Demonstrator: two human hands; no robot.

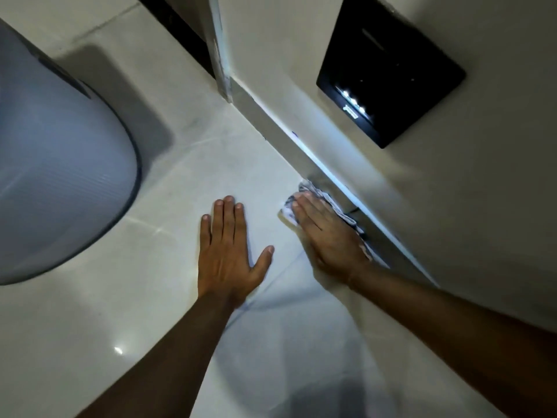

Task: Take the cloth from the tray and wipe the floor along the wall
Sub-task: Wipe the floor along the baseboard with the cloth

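A crumpled white-and-grey cloth lies on the glossy light floor tile right against the foot of the wall. My right hand presses flat on top of the cloth, fingers together and pointing up-left; most of the cloth is hidden under the palm, with edges showing at the fingertips and along the wall side. My left hand rests flat on the bare tile to the left of it, fingers spread, holding nothing. No tray is in view.
A large rounded grey-white appliance stands on the floor at the left. A black panel with small lit points is set in the wall above the cloth. A door-frame edge and a dark gap lie farther along the wall.
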